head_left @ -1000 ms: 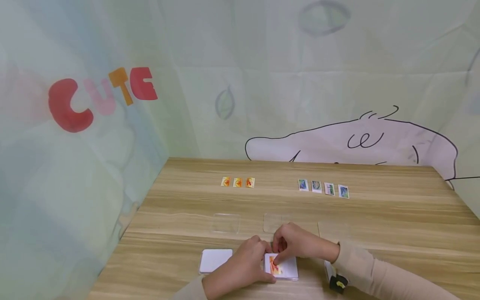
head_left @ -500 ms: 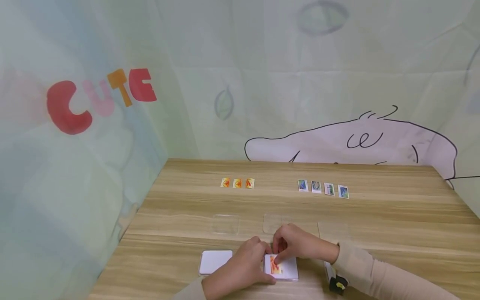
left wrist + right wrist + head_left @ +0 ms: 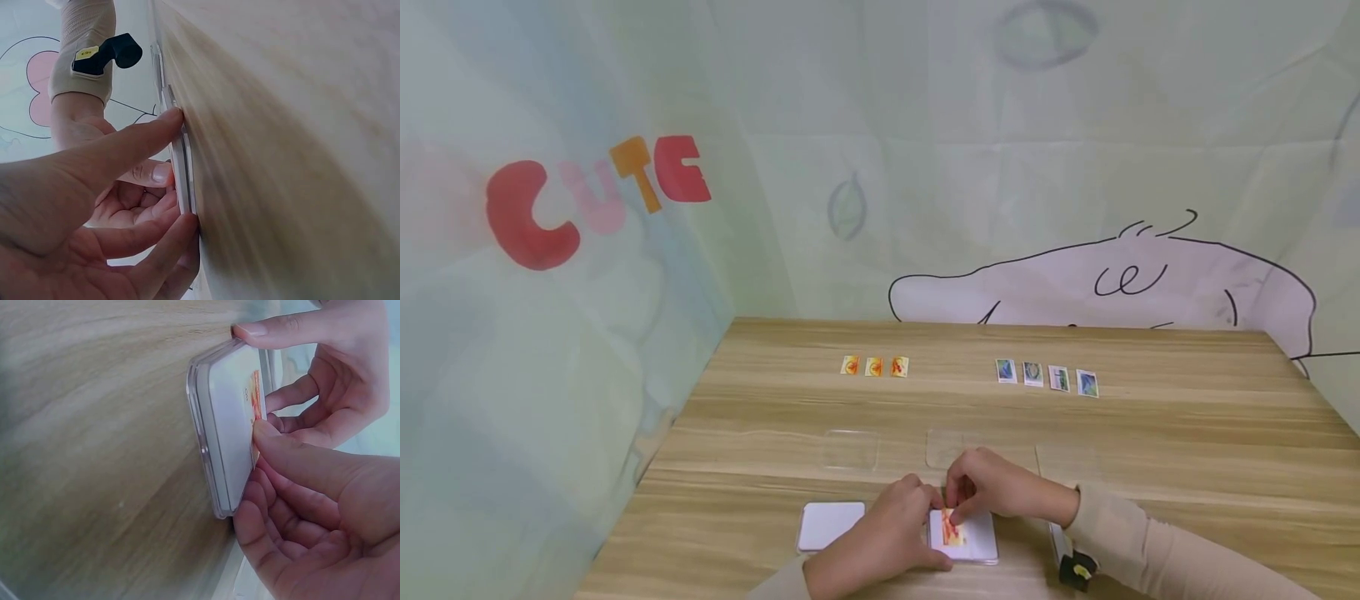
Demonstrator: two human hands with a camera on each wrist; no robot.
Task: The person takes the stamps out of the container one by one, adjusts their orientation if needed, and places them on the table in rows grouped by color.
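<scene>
A small flat clear plastic case (image 3: pixel 982 543) with a white insert lies on the table in front of me. My left hand (image 3: pixel 880 533) grips its left side, thumb at the near edge and fingers at the far edge. On the white face lies an orange-and-yellow stamp (image 3: pixel 953 535). The thumb of my right hand (image 3: pixel 1003 487) presses the stamp near its upper part, while the other fingers curl by the case's far edge. From the right wrist view, the stamp (image 3: pixel 255 390) lies on the white face and the case (image 3: pixel 215 425) shows its layered clear rim.
Another white-filled case (image 3: pixel 829 525) lies left, and a third (image 3: pixel 1057 542) is partly hidden under the right sleeve. Clear lids (image 3: pixel 850 450) lie behind. Further back are three orange stamps (image 3: pixel 874 367) and a row of several bluish stamps (image 3: pixel 1033 374). Printed cloth walls surround the table.
The orange stamp has shifted very slightly away from me and to the right on the white face. Both hands stay nearly in place.
</scene>
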